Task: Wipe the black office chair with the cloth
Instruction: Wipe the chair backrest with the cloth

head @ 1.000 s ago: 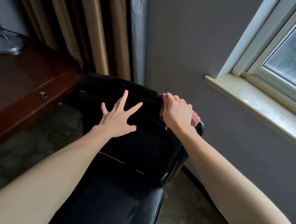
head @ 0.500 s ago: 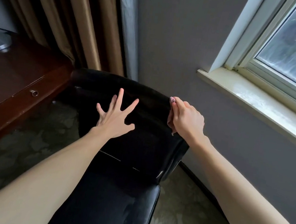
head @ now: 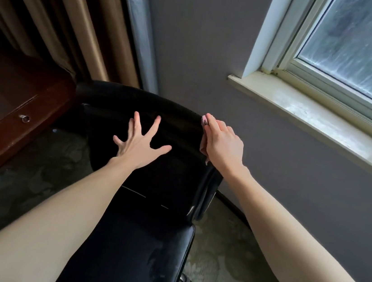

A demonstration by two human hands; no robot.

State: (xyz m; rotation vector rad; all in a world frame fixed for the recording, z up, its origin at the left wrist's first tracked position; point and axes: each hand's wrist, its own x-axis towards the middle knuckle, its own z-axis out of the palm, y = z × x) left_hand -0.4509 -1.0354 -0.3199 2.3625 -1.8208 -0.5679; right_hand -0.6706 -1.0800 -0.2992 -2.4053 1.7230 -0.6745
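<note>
The black office chair (head: 137,248) fills the lower middle of the head view, its backrest facing away from me and its shiny seat below. My left hand (head: 141,143) lies flat on the front of the backrest with its fingers spread and nothing in it. My right hand (head: 223,143) grips the right top corner of the backrest over a pink cloth (head: 204,120). Only a small edge of the cloth shows past the fingertips; the hand hides the rest.
A dark wooden desk (head: 12,106) stands to the left, close to the chair. Brown curtains (head: 61,18) hang behind it. A grey wall and a pale window sill (head: 313,117) are on the right. Patterned carpet (head: 223,264) lies around the chair's wheeled base.
My right hand with the cloth has slid along the backrest's right top corner, and less of the cloth shows now. My left hand stays pressed on the backrest.
</note>
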